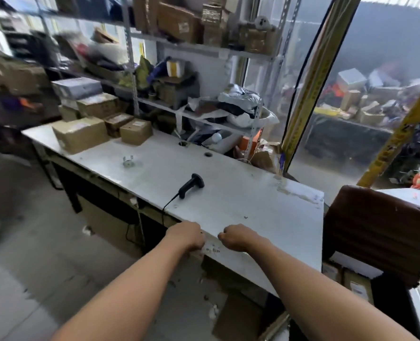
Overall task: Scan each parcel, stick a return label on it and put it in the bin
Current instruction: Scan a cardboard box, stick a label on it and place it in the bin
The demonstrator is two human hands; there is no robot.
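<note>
- The parcels [98,121] sat stacked at the far left end of the table [253,205], well apart from both hands; none was being held.
- They were brown cardboard boxes, several small and one larger box [79,137] at the front, with a grey box [77,87] on top of the pile.
- Judging by their square, undented sides, they would handle as stiff and fairly light; the small ones looked fit for one hand across the top, the larger one for two hands on opposite sides.
- Taped cardboard can be a little slick, so a hold at the edges seemed safer than flat on the faces.
- The scanner [191,185] lay on its side mid-table, between parcels and hands, its cable running off the near edge.
- The left hand [188,236] and the right hand [237,237] were at the near edge of the table, fingers curled under; a small white label [211,247] lay between them, but whether either hand pinched it I could not tell.
- A small round metal piece [129,161] sat near the boxes.
- A dark brown padded thing [381,232] stood to the right.
- Cluttered shelves [204,49] rose behind the table; no bin could be made out for certain.
</note>
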